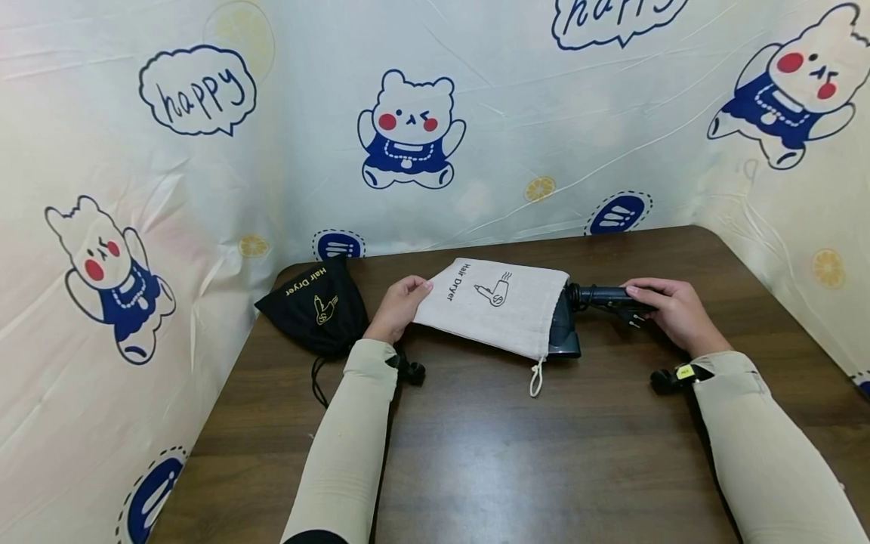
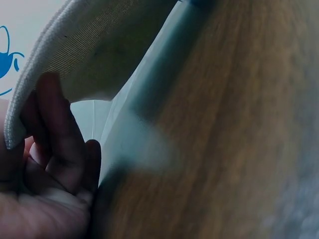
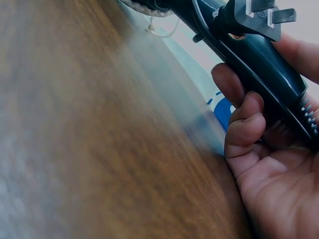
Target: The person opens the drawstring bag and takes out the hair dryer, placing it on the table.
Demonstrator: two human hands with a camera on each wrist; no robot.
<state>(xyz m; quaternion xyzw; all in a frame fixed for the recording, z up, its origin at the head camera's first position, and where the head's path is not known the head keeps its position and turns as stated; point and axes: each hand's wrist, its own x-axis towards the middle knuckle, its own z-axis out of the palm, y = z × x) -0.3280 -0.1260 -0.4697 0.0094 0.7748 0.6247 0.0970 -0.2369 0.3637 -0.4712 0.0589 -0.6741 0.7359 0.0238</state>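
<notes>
In the head view a pale cloth drawstring bag (image 1: 476, 302), printed "Hair Dryer", lies on its side with its mouth to the right. My left hand (image 1: 399, 308) pinches its closed left corner between thumb and fingers. A dark hair dryer (image 1: 563, 329) is partly inside the bag; its body near the mouth and its handle stick out, the rest is hidden by cloth. My right hand (image 1: 676, 313) grips the end of the handle (image 3: 269, 64). In the right wrist view the fingers curl under the handle, and the two-pin plug (image 3: 259, 17) with its cord lies against it.
A black drawstring bag (image 1: 319, 310) with gold "Hair Dryer" print lies at the table's back left, its cord (image 1: 317, 381) hanging toward the front. The brown wooden table (image 1: 516, 453) is bordered at the back and sides by a printed cloth curtain (image 1: 489, 151).
</notes>
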